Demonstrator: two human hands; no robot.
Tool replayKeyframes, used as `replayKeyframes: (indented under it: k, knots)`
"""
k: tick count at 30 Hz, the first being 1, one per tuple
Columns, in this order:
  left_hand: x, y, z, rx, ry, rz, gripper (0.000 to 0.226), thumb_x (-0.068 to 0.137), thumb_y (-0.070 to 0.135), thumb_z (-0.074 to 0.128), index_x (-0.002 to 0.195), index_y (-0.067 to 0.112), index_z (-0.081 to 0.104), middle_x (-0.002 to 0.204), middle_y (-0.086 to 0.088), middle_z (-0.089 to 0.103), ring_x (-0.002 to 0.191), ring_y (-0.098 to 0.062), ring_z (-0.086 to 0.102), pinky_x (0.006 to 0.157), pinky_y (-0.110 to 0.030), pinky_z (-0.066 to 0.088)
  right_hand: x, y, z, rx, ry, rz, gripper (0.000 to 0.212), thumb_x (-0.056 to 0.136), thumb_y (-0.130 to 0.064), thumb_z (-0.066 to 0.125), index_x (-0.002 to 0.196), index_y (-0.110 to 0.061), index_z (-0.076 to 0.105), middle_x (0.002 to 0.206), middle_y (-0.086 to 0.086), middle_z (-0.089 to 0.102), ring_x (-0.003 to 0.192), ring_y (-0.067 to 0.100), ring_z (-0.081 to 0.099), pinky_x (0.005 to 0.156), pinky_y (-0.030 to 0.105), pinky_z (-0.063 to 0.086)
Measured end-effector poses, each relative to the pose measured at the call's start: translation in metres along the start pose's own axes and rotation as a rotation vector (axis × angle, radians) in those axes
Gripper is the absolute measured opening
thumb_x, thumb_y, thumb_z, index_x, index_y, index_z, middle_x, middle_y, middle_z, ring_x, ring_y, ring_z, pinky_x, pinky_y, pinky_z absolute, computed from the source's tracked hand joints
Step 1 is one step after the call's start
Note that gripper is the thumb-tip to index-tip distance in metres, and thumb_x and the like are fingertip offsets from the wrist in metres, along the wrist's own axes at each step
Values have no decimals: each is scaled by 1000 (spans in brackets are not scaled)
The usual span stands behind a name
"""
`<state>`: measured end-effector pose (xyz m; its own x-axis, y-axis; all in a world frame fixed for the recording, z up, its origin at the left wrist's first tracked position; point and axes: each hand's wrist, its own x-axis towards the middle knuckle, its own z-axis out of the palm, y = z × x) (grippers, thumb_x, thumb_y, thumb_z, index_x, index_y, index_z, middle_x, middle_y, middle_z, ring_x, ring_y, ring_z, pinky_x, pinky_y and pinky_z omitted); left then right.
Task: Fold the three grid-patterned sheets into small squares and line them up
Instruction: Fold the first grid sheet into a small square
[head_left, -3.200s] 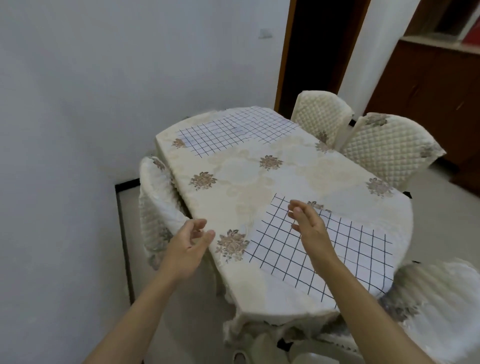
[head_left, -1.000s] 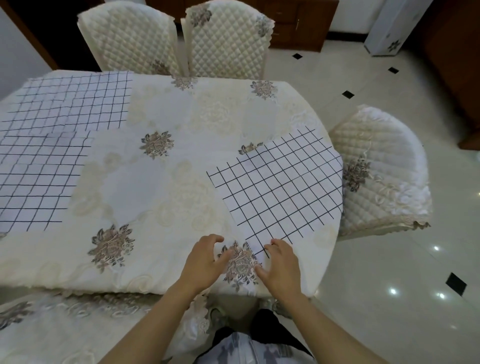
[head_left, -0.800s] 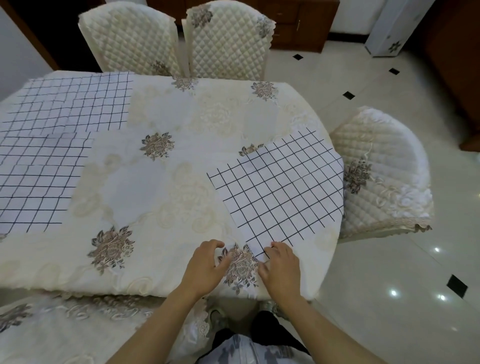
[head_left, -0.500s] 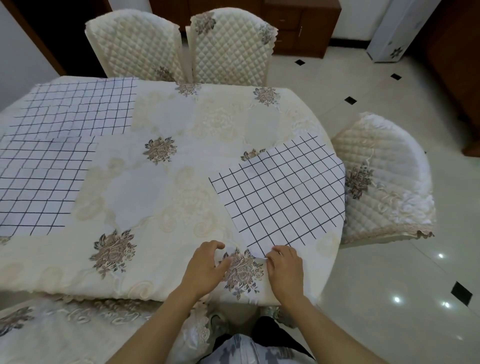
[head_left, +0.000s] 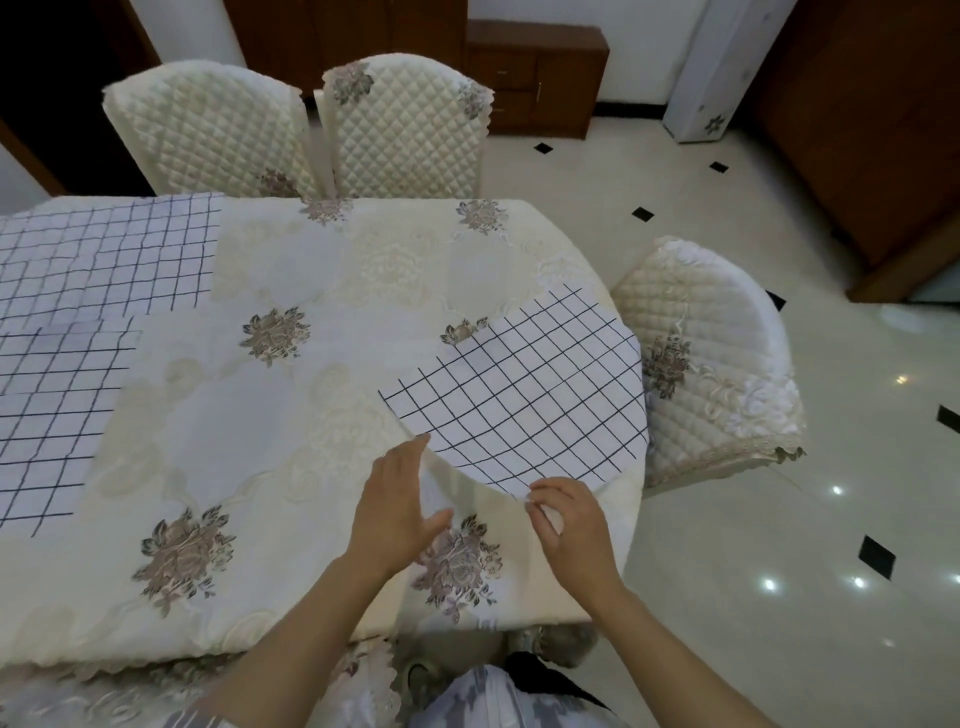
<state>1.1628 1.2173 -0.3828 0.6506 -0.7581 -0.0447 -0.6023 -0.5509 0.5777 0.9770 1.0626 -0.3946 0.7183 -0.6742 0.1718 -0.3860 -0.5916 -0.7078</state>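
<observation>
Three white sheets with a black grid lie on the cream floral tablecloth (head_left: 322, 415). The nearest sheet (head_left: 530, 384) is at the table's right end, its near corner curled up off the cloth. My right hand (head_left: 566, 525) pinches that raised corner. My left hand (head_left: 395, 504) has straight fingers touching the lifted near-left edge, its underside showing plain white. A second sheet (head_left: 57, 415) lies flat at the far left, and a third sheet (head_left: 114, 249) lies beyond it, the two overlapping.
Two quilted cream chairs (head_left: 405, 124) stand behind the table and a third chair (head_left: 711, 374) is at its right end. A wooden cabinet (head_left: 535, 78) stands against the far wall. Pale tiled floor (head_left: 779, 545) lies to the right.
The near corner of the right-hand sheet, flat half a second ago, is now lifted and curling over. My right hand has pinched it and my left hand has moved up to the raised edge.
</observation>
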Motion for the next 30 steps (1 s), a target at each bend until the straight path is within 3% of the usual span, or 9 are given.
replayKeyframes:
  k: [3, 8, 11, 17, 20, 25, 30]
  knots:
    - [14, -3, -2, 78, 48, 13, 99, 70, 38, 81, 151, 23, 25, 151, -3, 33, 134, -26, 32, 103, -44, 39, 0, -5, -12, 58, 52, 39, 8, 86, -16, 67, 90, -19, 72, 100, -11, 64, 101, 2, 55, 90, 15, 41]
    - [42, -16, -5, 225, 42, 35, 87, 67, 35, 83, 142, 21, 41, 150, -10, 37, 135, -32, 33, 99, -50, 41, -4, -10, -30, 106, 112, 110, 10, 85, -14, 70, 90, -23, 73, 104, -11, 65, 104, 2, 56, 91, 7, 36]
    - [55, -21, -8, 263, 28, 79, 77, 66, 33, 83, 134, 21, 49, 148, -9, 39, 132, -33, 36, 96, -51, 43, -8, -8, -40, 137, 144, 139, 17, 86, -11, 72, 89, -28, 72, 105, -11, 65, 104, 4, 58, 91, 10, 40]
    - [70, -31, -4, 342, -57, 122, 70, 66, 29, 84, 129, 21, 55, 146, -12, 42, 131, -35, 39, 94, -51, 44, -10, -4, -51, 152, 180, 176, 13, 85, -9, 72, 88, -21, 74, 104, -11, 67, 103, 10, 62, 90, 18, 45]
    - [78, -39, 1, 354, -71, 149, 59, 64, 20, 85, 118, 19, 62, 140, -15, 49, 125, -38, 45, 87, -53, 48, -11, -5, -56, 152, 204, 188, 14, 84, -8, 72, 86, -22, 74, 103, -11, 68, 102, 10, 62, 89, 18, 45]
    - [95, -41, 0, 256, 15, 128, 14, 73, 12, 78, 81, 18, 68, 129, -9, 60, 119, -35, 49, 82, -46, 47, -10, -2, -64, 123, 242, 199, 12, 83, -7, 74, 85, -20, 74, 102, -11, 68, 101, 8, 62, 88, 17, 45]
    - [95, -47, -11, 213, 42, 170, 12, 76, 13, 76, 74, 20, 67, 123, -3, 63, 117, -29, 50, 82, -44, 43, -2, -1, -66, 130, 233, 201, 14, 84, -10, 73, 84, -25, 73, 101, -13, 68, 101, 8, 62, 88, 15, 43]
